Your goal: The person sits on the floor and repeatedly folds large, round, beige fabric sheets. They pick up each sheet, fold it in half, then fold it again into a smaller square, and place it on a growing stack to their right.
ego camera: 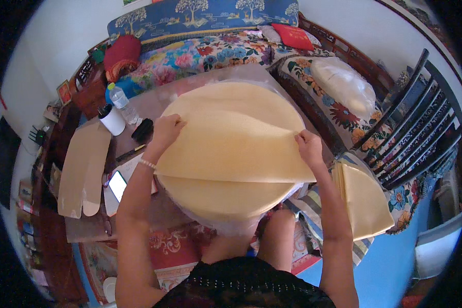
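A thin pale-yellow sheet (231,158), its straight near edge running from side to side, is held over a round stack of similar yellow sheets (231,198). My left hand (169,131) pinches the sheet at its left side. At the right side, my right hand (310,146) grips it between thumb and fingers. Between the hands the sheet sags in a shallow curve. Clear plastic film (200,220) shows beneath the round stack on the table (161,215). To the right, several folded yellow sheets (364,200) lie piled in a wedge shape on a striped cloth (360,250).
Left on the table are cardboard (82,169), a lit phone (118,186), a white pen cup (112,120), a plastic bottle (123,102) and a black object (142,130). A dark slatted chair back (412,123) rises at right. A floral-covered sofa (223,52) stands behind.
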Demonstrator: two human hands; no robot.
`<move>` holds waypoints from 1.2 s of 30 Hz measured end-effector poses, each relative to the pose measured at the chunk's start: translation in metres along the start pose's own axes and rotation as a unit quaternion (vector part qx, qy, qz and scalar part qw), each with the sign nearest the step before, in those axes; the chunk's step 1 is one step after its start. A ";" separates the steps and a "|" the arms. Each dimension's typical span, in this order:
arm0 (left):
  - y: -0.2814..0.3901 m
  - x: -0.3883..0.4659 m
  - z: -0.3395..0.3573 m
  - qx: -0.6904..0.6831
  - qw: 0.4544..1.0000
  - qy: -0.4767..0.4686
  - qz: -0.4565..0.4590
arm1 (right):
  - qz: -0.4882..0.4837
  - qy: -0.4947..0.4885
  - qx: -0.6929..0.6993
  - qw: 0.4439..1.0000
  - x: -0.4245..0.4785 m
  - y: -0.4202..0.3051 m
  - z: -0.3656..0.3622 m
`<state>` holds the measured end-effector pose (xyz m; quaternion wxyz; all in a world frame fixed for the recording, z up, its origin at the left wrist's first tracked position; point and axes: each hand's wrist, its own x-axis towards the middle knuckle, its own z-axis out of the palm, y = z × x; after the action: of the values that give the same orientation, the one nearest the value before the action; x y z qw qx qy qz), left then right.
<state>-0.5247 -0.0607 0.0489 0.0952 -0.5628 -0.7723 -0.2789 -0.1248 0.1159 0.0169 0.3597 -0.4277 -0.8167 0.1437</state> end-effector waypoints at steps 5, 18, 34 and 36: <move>-0.008 0.045 0.053 0.063 0.989 -0.097 -0.087 | 0.043 -0.072 -0.182 0.980 0.036 0.038 0.045; -0.057 -0.085 -0.029 -0.042 0.961 -0.071 -0.265 | 0.146 -0.041 -0.129 0.980 -0.021 0.044 -0.012; -0.043 -0.117 -0.043 -0.312 0.890 0.149 -0.296 | -0.248 0.031 -0.193 0.949 -0.093 -0.243 0.181; -0.036 -0.123 -0.046 -0.412 0.839 0.209 -0.288 | -0.217 -0.020 -0.179 0.960 -0.083 -0.259 0.188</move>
<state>-0.5231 -0.1931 0.0188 -0.0708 -0.2305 -0.6751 -0.6972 -0.3809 -0.0906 -0.0131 0.2836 -0.2947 -0.9093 -0.0773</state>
